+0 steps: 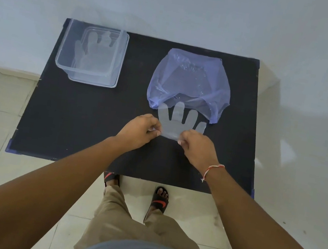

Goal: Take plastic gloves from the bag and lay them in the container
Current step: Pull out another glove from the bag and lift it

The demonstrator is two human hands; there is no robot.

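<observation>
A clear plastic glove [175, 122] lies flat on the black table [85, 124], fingers pointing away from me, its fingertips at the mouth of the pale blue plastic bag [190, 81]. My left hand [139, 130] pinches the glove's cuff at its left corner. My right hand [195, 148] pinches the cuff's right corner. A clear rectangular container [62, 51] stands at the table's far left, with at least one clear glove [90, 55] lying inside it.
The table stands against a white wall, on a light tiled floor. My feet in black sandals [160, 202] are just under the table's near edge. A thread bracelet [213, 169] circles my right wrist.
</observation>
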